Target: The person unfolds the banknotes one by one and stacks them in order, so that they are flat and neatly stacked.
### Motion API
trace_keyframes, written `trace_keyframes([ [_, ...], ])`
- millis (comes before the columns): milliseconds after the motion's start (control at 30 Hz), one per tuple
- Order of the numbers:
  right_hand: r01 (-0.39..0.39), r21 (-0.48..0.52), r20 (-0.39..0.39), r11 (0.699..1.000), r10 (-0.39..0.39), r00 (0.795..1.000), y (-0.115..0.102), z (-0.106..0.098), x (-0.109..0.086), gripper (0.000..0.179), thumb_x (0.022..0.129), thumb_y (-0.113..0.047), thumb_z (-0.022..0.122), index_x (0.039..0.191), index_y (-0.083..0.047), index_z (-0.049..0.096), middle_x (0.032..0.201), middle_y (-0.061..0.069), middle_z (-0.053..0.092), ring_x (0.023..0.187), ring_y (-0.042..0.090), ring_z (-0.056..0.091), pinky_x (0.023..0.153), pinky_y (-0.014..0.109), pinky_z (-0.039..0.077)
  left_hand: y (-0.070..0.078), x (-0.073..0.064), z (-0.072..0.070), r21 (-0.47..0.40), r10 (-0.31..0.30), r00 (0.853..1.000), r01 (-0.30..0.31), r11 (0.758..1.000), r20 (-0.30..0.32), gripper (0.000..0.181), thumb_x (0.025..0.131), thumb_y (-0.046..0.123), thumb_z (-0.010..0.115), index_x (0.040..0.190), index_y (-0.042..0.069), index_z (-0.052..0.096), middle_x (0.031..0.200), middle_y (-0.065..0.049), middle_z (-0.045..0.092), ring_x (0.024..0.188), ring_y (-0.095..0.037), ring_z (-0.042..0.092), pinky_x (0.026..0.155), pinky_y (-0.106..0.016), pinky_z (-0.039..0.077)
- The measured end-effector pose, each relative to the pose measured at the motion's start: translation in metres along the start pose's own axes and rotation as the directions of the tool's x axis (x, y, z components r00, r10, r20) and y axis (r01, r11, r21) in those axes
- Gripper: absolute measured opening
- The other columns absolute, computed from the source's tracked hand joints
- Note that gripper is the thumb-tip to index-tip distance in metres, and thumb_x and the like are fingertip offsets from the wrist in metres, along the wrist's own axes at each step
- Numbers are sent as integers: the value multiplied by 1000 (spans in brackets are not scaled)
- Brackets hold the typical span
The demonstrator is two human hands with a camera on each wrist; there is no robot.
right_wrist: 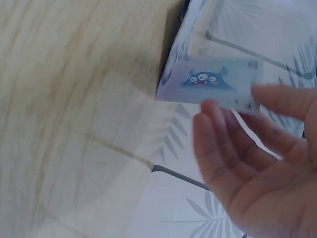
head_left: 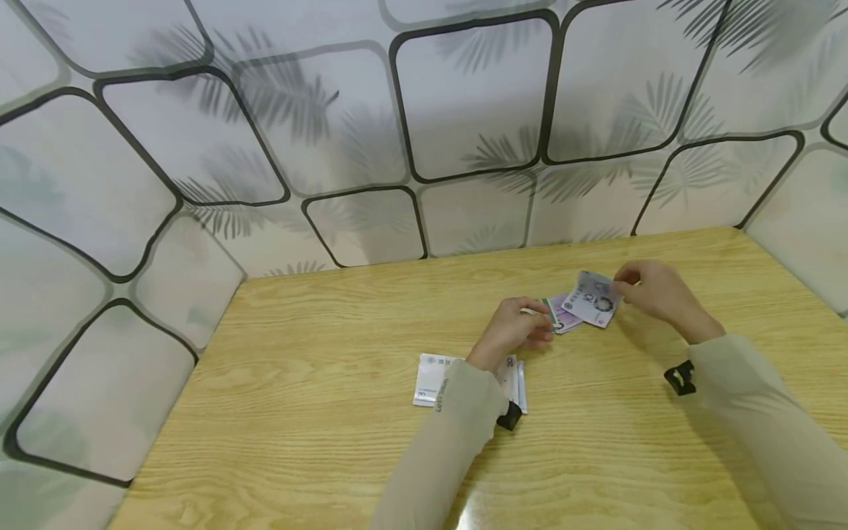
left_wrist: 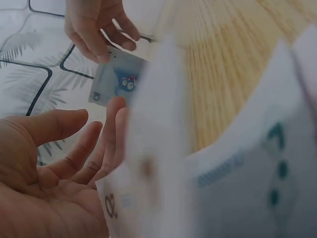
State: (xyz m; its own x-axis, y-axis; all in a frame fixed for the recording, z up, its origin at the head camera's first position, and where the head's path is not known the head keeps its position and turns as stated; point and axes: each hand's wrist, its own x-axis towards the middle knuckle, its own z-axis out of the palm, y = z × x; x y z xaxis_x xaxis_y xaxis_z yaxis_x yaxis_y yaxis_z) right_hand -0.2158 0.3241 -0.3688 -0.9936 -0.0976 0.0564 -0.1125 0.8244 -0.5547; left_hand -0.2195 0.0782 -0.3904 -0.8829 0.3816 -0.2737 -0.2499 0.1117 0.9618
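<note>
My right hand pinches the edge of a light purple banknote-like paper between thumb and fingers. A blue cartoon monster shows on this paper in the right wrist view. Under it lies another purple note, partly covered, with a green strip at its left end. My left hand is beside that lower note. In the left wrist view, the left hand's thumb stands apart from its loosely bent fingers, with nothing pinched. Several pale notes marked 20 lie under the left forearm, partly hidden by the sleeve.
The wood-grain table extends to the left and in front of both arms. A patterned wall covering with dark outlines and leaf prints borders its back and sides. Black straps are on both wrists.
</note>
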Motion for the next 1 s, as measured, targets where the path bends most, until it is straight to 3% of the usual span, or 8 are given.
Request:
trace_keyframes([
  [100, -26, 62, -57, 998, 30, 998, 0, -1, -2, 28, 102, -5, 54, 112, 20, 59, 95, 31, 66, 72, 33, 69, 54, 30, 53, -1, 0, 1, -2, -17, 1000, 17, 1000, -8, 14, 99, -1, 60, 112, -3, 67, 85, -13, 71, 71, -17, 67, 72, -30, 62],
  [233, -46, 155, -86, 987, 60, 994, 2, -3, -4, 28, 102, -3, 52, 114, 22, 57, 87, 26, 68, 68, 27, 70, 57, 32, 60, -2, 2, 3, -3, -25, 999, 25, 1000, -23, 16, 98, -2, 62, 113, -3, 66, 83, -14, 72, 68, -17, 66, 70, -30, 62],
  [367, -72, 270, -66, 960, 93, 993, 1, -4, -5, 28, 103, -3, 51, 116, 21, 56, 86, 18, 70, 67, 13, 69, 65, 35, 62, -3, 3, 2, -1, -27, 999, 27, 1000, -34, 16, 99, 2, 62, 115, -1, 63, 85, -16, 72, 70, -19, 68, 70, -31, 62],
  [567, -124, 442, 5, 888, 135, 991, -5, -6, -8, 33, 106, -6, 51, 124, 21, 50, 91, 7, 69, 72, 6, 68, 74, 34, 62, -3, 4, 1, -26, -6, 998, 5, 1000, -57, 12, 100, 6, 64, 110, 1, 60, 84, -17, 71, 59, -13, 63, 63, -28, 61],
  [700, -141, 504, 39, 852, 140, 989, -7, -6, -8, 36, 107, -8, 50, 129, 20, 46, 90, 1, 67, 75, 6, 68, 77, 33, 62, -2, 5, 1, -32, 10, 995, -14, 999, -97, 5, 99, 2, 63, 103, -1, 62, 74, -9, 65, 55, -11, 58, 57, -25, 59],
  [1000, -114, 570, 45, 814, 107, 993, -8, -6, -12, 36, 108, -9, 49, 132, 17, 43, 91, -8, 67, 78, 7, 69, 77, 29, 61, -1, 4, -6, -19, 79, 977, -84, 996, -196, 17, 98, 1, 64, 114, -4, 63, 76, -6, 64, 58, -11, 59, 65, -33, 62],
])
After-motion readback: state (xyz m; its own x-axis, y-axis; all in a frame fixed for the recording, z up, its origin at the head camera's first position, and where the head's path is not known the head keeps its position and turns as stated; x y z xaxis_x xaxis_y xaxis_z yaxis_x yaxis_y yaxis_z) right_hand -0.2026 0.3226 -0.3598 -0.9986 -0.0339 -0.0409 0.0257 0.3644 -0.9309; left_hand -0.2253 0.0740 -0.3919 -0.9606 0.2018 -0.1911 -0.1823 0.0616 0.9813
